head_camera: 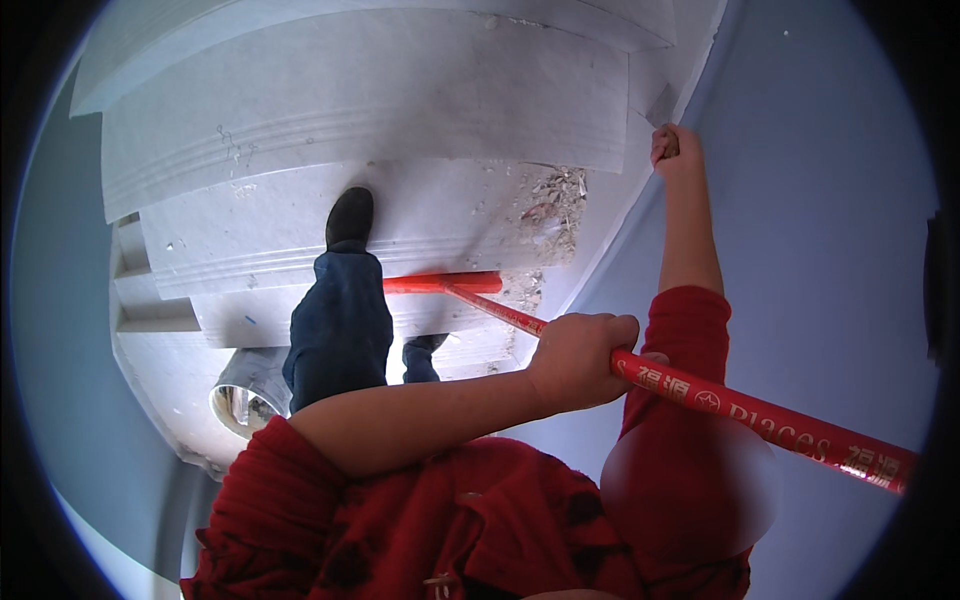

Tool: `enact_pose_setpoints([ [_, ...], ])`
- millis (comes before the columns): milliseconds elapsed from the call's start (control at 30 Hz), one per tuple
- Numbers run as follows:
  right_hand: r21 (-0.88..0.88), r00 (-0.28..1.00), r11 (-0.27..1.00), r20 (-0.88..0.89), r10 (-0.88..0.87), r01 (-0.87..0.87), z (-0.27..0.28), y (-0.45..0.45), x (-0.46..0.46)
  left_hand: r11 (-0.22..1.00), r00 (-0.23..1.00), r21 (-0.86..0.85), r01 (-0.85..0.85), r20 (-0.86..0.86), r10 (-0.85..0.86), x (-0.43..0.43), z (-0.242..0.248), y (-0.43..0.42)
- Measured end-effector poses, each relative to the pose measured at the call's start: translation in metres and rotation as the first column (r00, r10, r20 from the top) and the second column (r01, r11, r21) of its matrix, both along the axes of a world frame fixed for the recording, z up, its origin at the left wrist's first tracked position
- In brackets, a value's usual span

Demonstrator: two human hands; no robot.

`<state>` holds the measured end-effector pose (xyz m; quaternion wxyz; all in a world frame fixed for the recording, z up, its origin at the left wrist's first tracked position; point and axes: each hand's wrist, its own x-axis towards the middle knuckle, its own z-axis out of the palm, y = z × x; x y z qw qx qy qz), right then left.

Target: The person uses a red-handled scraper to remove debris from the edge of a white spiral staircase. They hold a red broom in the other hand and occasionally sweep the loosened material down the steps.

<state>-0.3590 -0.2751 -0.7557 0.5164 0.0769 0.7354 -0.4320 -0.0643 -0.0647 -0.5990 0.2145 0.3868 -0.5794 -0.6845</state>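
Note:
My left hand [581, 362] is closed around the red printed handle [701, 394] of a broom, reaching across my body. The broom's red head [474, 283] rests low on the pale stone stairs, near debris at the wall side. Stretched forward, my right hand [675, 147] is closed at the foot of the wall, on what looks like a scraper. Its grey, flat, pointed blade [661, 107] lies against the skirting beside a step; the grip is mostly hidden by my fingers.
Rubble and dust [559, 210] lie along the wall end of the steps [360, 112]. A whitish bucket [244, 397] with scraps inside lies or stands tilted behind my leg. My dark shoe [350, 217] is on a step. A blue-grey wall [810, 247] rises on the right.

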Motion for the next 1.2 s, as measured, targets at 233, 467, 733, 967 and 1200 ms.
enact_pose_setpoints([
  [233,0.022,0.994,0.995,0.050,0.101,-0.102,-0.008,0.008,0.001,0.999,0.999,0.008,-0.047,-0.003,0.048,0.002,0.001,-0.005],
  [467,-0.029,0.999,0.999,-0.009,0.045,-0.045,-0.005,0.010,0.000,0.999,0.999,0.018,-0.030,0.011,0.030,-0.005,-0.003,-0.002],
  [733,-0.013,0.991,0.996,-0.100,0.089,-0.091,-0.004,0.016,0.005,0.991,0.993,-0.060,-0.116,-0.021,0.115,-0.009,-0.006,0.003],
  [967,-0.043,0.999,0.999,-0.033,0.009,-0.011,-0.009,0.019,0.006,0.993,0.993,-0.044,-0.106,-0.054,0.103,-0.011,-0.005,0.004],
  [1200,-0.022,0.996,0.998,-0.076,0.052,-0.054,-0.007,0.020,0.006,1.000,1.000,-0.010,-0.023,-0.019,0.023,-0.006,-0.005,0.001],
])
